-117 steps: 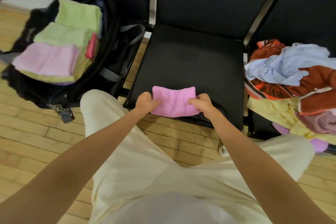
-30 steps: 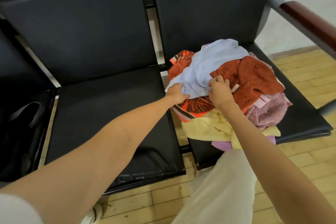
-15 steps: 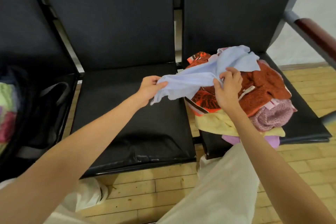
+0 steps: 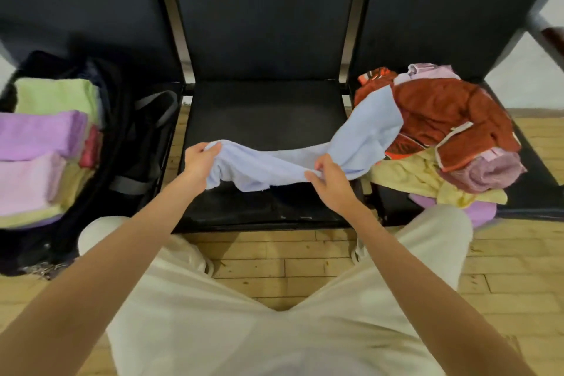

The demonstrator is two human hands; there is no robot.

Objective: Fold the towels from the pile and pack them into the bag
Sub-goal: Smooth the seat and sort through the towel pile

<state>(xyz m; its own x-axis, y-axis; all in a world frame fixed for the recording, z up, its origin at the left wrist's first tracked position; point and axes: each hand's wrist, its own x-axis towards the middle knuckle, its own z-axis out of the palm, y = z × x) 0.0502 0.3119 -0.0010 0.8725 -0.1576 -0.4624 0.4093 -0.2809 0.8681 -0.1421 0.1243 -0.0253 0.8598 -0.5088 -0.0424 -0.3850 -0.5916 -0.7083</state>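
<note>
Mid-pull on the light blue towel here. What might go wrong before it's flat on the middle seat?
1. The light blue towel trails onto the pile; pulling further may drag the rust-red towel off the right seat.
2. The left hand and right hand grip bunched cloth, not clear corners, so it may spread crooked.
3. The pile's yellow towel and purple towel already overhang the seat edge; jostling could tip them to the floor.

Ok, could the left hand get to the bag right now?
Probably not yet. The left hand grips the blue towel, as does the right hand. The bag lies open beside it with nothing between, so once it lets go the way looks free.
</note>
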